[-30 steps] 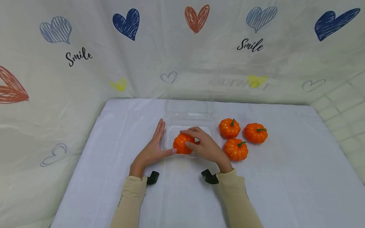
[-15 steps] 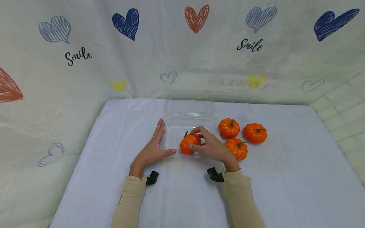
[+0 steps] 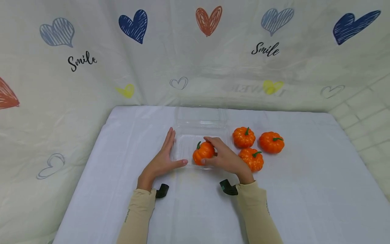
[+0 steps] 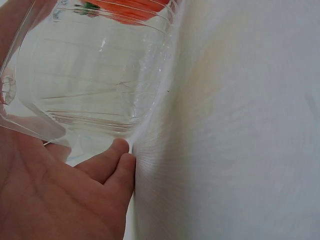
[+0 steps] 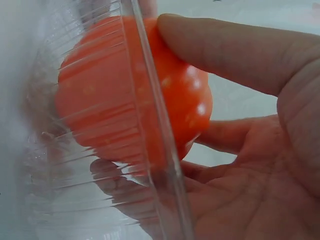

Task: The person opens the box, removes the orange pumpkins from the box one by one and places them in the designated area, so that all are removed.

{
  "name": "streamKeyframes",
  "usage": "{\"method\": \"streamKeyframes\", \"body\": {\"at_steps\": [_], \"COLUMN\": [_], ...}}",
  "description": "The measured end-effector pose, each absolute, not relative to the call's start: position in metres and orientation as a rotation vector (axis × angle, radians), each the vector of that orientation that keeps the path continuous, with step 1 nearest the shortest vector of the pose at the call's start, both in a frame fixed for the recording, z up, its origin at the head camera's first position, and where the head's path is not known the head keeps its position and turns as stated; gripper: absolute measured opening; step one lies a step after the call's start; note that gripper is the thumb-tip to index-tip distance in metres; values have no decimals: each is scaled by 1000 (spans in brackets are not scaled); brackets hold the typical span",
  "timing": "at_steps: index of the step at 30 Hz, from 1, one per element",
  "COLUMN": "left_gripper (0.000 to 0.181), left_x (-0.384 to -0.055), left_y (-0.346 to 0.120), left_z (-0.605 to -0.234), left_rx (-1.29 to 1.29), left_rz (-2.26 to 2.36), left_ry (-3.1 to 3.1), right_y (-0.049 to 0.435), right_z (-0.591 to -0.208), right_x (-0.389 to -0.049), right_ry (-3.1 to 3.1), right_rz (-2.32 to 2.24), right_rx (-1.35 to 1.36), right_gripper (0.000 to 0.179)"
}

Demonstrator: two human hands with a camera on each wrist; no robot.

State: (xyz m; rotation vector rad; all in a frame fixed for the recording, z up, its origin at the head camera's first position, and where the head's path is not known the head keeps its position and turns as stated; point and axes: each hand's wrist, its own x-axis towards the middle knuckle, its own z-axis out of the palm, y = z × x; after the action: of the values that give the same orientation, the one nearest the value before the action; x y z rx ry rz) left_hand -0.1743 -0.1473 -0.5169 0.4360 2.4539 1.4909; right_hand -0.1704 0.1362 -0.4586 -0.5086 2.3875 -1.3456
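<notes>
A small orange pumpkin (image 3: pixel 202 154) with a green stem sits inside the base of a clear plastic clamshell box (image 3: pixel 184 144), toward its right side. My right hand (image 3: pixel 228 160) holds it, thumb at the front and fingers on the far side. Through the clear wall, the right wrist view shows the lower part of the pumpkin (image 5: pixel 100 95) within the box. My left hand (image 3: pixel 161 162) lies against the box's left side and front corner, fingers straight and thumb spread along the front rim. The box lid (image 3: pixel 201 115) is folded back, away from me.
Right of the box stand three more orange pumpkins, one at the back (image 3: pixel 243 137), one nearer me (image 3: pixel 251 159) and one farther right (image 3: pixel 271 142). A white cloth (image 3: pixel 304 189) covers the table. Behind it hangs a curtain (image 3: pixel 231 64) printed with hearts.
The pumpkin in my right hand has shifted rightward inside the box and turned, so its green stem now shows. My left hand has stayed at the box's left corner.
</notes>
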Motion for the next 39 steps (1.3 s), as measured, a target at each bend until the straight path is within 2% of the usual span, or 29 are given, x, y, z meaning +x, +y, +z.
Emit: {"method": "streamKeyframes", "body": {"at_steps": [12,39], "left_gripper": [126,126], "left_x": [-172,-170], "left_y": [-147,-147], "left_z": [-515,-516], "left_rx": [431,431], "left_rz": [1482,1465], "left_ry": [2460,2463], "right_y": [139,159], "right_z": [-453,-445], "right_x": [-165,-142], "right_ry": [2453,2454], "right_rz": [-1290,-1716], "right_rx": [-492,-364], "right_gripper": [74,80]}}
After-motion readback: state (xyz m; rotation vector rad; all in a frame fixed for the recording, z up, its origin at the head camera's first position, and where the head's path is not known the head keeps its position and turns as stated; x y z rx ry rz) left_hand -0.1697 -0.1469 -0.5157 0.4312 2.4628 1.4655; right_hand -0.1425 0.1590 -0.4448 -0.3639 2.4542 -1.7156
